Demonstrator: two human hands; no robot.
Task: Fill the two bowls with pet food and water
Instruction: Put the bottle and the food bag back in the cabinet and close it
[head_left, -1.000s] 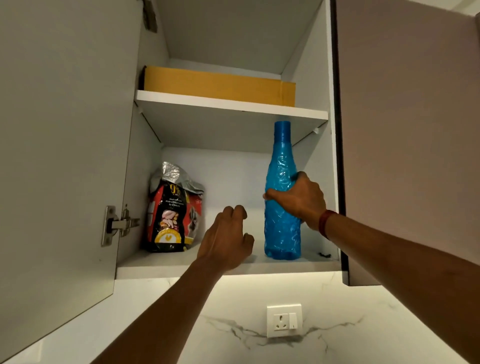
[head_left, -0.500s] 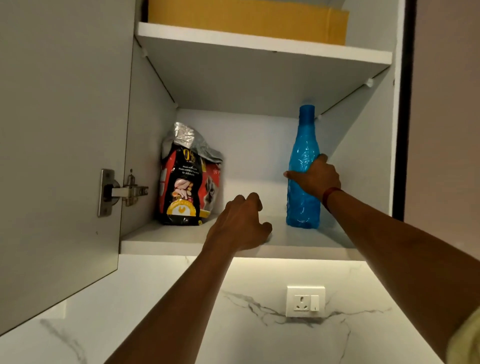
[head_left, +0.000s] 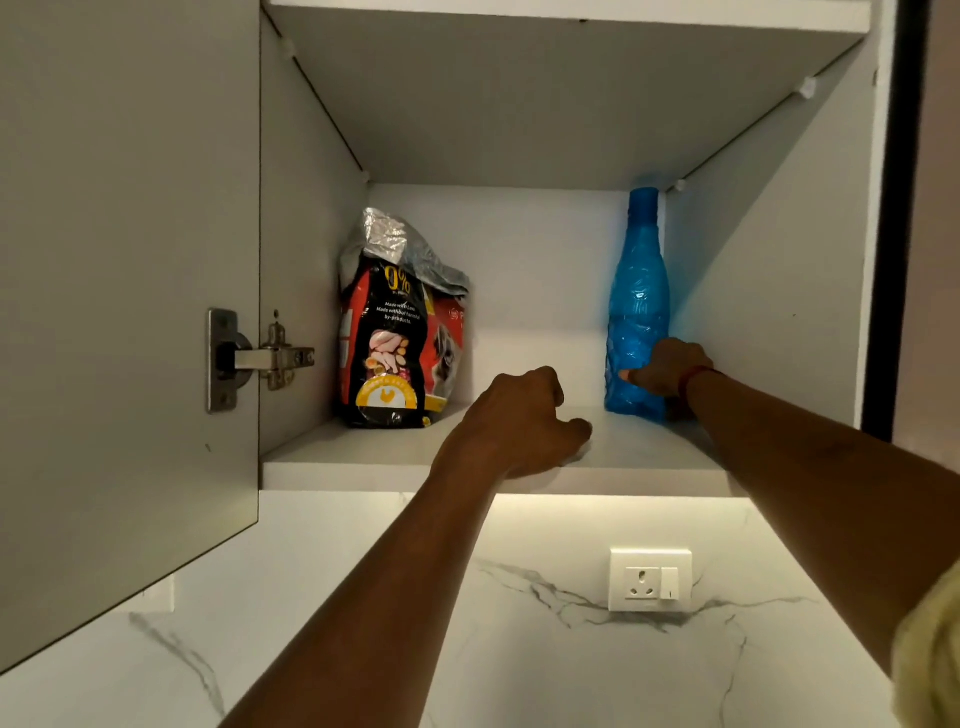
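Note:
A red and black pet food bag with a crumpled silver top stands at the back left of the lower cupboard shelf. A blue plastic water bottle stands upright at the back right. My right hand is wrapped around the bottle's lower part. My left hand rests on the shelf between bag and bottle, fingers curled, holding nothing. No bowls are in view.
The cupboard's left door hangs open with its hinge showing. Another shelf sits above. Below the cupboard is a white marble wall with a socket and switch.
The bottle now stands deeper at the back right of the shelf and my right hand has slid down to its lower part. The view has dropped and moved closer. My left hand stays on the shelf.

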